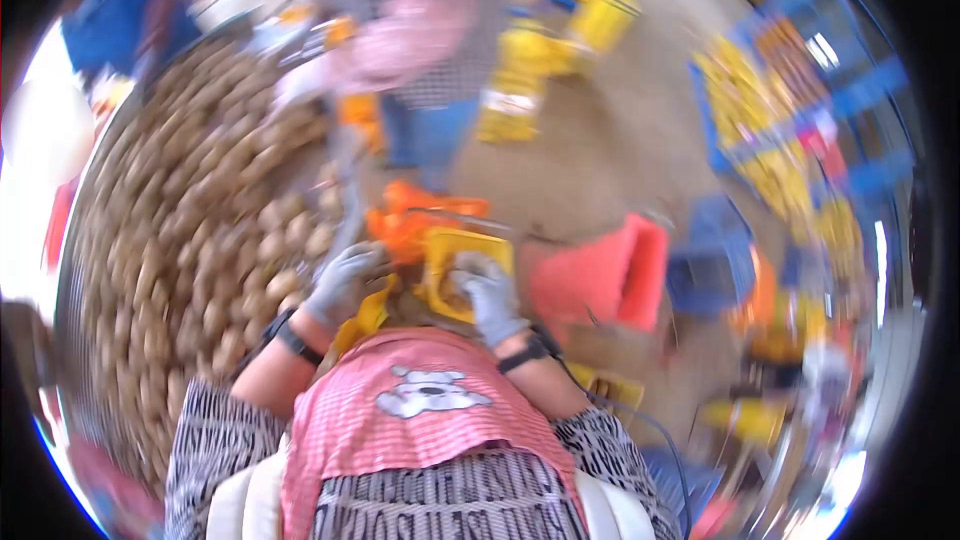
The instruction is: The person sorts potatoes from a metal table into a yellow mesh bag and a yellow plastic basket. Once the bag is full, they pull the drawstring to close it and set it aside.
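Right fingers [468,264] | at yellow item [437,275] | shirt lettering [440,496] blurred, unreadable

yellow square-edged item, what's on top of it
The right hand, in a pale grey glove, lies over the yellow square-edged item; a blurred brownish patch shows. What the hand covers is hidden.

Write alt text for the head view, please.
Gloved right hand at a yellow container, gloved left hand near a broad spread of brown, potato-like produce. A red tub is farther right; blur hides whether either hand grips anything.
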`<state>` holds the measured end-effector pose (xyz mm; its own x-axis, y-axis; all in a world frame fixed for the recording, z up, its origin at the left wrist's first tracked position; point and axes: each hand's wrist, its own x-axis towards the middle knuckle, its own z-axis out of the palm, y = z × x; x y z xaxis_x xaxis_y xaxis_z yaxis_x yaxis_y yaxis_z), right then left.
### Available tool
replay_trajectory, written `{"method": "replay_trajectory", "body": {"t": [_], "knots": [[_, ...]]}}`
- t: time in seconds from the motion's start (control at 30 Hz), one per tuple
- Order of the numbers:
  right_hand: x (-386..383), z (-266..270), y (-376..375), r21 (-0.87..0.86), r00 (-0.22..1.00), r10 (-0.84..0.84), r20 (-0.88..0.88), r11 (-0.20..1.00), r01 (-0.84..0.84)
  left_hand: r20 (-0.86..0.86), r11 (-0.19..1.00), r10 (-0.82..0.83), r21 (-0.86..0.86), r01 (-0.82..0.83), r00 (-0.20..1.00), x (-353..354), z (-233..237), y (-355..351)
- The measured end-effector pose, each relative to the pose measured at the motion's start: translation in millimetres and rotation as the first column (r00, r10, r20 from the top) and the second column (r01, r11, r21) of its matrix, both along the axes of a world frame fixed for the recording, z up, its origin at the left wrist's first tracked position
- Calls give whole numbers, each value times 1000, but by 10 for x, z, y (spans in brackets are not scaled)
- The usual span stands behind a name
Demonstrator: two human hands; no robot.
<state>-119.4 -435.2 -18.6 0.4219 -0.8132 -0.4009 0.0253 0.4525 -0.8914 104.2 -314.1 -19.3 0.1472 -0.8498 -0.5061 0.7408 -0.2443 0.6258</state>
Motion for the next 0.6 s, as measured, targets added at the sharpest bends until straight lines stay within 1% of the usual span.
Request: {"method": "replay_trajectory", "body": {"t": [0.03,0.07,0.1,0.13,0.17,0.2,0.23,0.27,0.3,0.33,0.4,0.43,0.47,0.5,0.53,0.57,0.6], "knots": [[64,172,-14,6,990,136,22,991,-136,129,995,74,55,-81,989,-78,312,102],[153,298,-22,6,963,264,44,964,-265,195,978,168,91,-188,966,-117,328,229],[280,359,-11,25,931,355,89,933,-358,234,958,244,92,-271,941,-145,407,314],[379,429,21,42,894,428,131,899,-436,208,939,328,39,-343,921,-192,392,435],[501,485,38,42,847,529,46,846,-531,266,910,369,90,-404,891,-260,510,520],[657,540,28,35,792,609,-42,793,-608,236,871,445,113,-479,864,-279,468,569],[440,898,-33,-8,720,686,-107,723,-690,246,838,492,124,-531,835,-660,809,559],[538,938,123,-15,670,736,-94,672,-741,256,813,535,106,-573,805,-737,907,774],[671,892,321,-47,589,807,-51,587,-808,304,791,552,103,-603,776,-763,944,1046],[788,885,507,-72,504,864,-15,502,-862,302,761,590,102,-641,749,-789,946,1304],[1039,785,929,-58,428,903,-29,426,-903,312,644,698,122,-755,645,-818,857,1837],[1134,677,1109,-200,368,928,-54,351,-915,309,623,718,117,-774,624,-850,833,2080],[1244,404,789,-315,288,957,-42,261,-913,349,544,756,136,-828,554,-918,709,1836],[1333,435,795,-420,222,961,-164,136,-897,362,479,792,130,-868,491,-991,746,1931],[1442,512,951,-417,197,966,-170,110,-902,371,421,822,117,-900,432,-1026,761,2128],[1524,660,1146,-588,219,946,-238,40,-808,325,363,865,119,-924,382,-1080,793,2328],[1588,826,1312,-729,251,922,-294,-46,-683,319,339,877,116,-934,358,-1128,868,2488]]}}
